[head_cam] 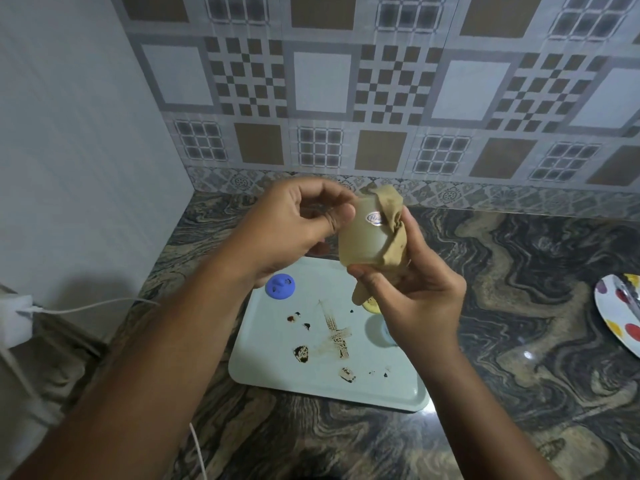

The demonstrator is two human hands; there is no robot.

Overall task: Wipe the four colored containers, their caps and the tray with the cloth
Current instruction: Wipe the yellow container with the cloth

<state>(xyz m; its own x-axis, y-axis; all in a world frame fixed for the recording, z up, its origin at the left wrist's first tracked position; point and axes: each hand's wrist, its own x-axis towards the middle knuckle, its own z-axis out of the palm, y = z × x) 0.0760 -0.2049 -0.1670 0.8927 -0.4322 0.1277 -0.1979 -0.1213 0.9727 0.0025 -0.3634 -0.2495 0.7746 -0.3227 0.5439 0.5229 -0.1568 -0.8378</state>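
Item: container, pale and translucent, with an oval sticker on its side. It is held in the air above the far end of the tray, tilted, between both hands.

Cloth: tan, draped over the container's top and down its right side. A loose tail hangs below the base.

Right hand: fingers curled round the container from the right and behind, with the cloth between palm and container. The thumb sits under the base.

Left hand: fingers curled, thumb tip against the container's upper left side. Whether the fingers actually grip the rim cannot be told.

Tray: pale, rectangular, flat on the counter. Brown smears and dark spots lie across its middle.

Blue cap: on the tray's far left corner, marked with dark spots.

Yellow cap: on the tray, mostly hidden behind the right hand and the cloth tail.

Pale blue round piece: on the tray just beside the yellow cap and partly hidden; what it is cannot be made out.

Plate: white with coloured dots, at the right edge, well apart from the tray.

Charger: white, at the left wall, with a cable running toward the counter.
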